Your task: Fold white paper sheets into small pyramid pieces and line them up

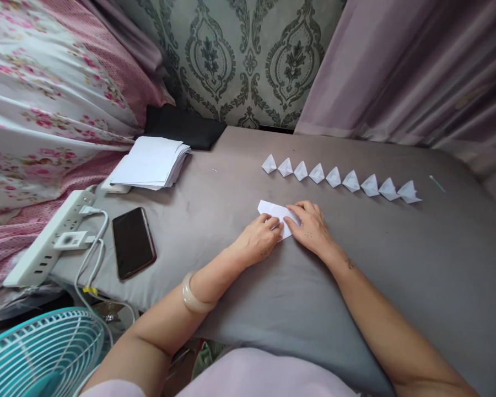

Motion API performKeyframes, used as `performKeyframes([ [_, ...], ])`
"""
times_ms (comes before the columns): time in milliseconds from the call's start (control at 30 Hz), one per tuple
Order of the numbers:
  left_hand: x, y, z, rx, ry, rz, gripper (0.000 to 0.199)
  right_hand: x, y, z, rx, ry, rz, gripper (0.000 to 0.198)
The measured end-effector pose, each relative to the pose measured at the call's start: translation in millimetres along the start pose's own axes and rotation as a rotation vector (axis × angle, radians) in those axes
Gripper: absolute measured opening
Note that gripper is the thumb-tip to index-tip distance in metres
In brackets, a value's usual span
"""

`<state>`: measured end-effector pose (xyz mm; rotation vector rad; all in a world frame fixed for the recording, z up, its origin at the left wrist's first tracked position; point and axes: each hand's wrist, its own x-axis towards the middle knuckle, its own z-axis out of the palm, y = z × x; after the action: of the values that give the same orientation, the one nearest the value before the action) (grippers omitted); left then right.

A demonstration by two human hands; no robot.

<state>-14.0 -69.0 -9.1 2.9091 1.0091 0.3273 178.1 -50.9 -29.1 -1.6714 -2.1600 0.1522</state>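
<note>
A folded sheet of white paper (273,209) lies on the grey cloth surface in front of me. My left hand (261,236) presses on its near left part with the fingers curled in. At its right end, my right hand (311,226) grips the paper between the thumb and the other fingers. Both hands hide part of the sheet, so its full shape does not show. Beyond them stands a slanting row of several small folded paper boats (334,177).
On the left lie a stack of white paper (149,162), a smartphone (133,242) and a power strip (49,237) with white cables. A black flat item (184,127) rests at the back. A turquoise fan (45,353) stands at lower left; a thin stick (437,183) lies far right.
</note>
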Motion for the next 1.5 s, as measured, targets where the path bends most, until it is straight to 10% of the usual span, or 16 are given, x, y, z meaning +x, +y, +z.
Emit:
performKeyframes([
  [600, -4, -1, -2, -0.078, 0.014, -0.077, 0.031, -8, -21, -15, -0.016, -0.024, -0.203, 0.028],
  [833, -1, -33, -3, -0.223, 0.283, -0.284, 0.043, -9, -20, -10, -0.078, -0.026, -0.242, 0.031],
  [1500, 24, -76, 3, -0.415, 0.066, -0.126, 0.021, -1, 20, -27, 0.275, -0.171, 0.037, 0.021],
])
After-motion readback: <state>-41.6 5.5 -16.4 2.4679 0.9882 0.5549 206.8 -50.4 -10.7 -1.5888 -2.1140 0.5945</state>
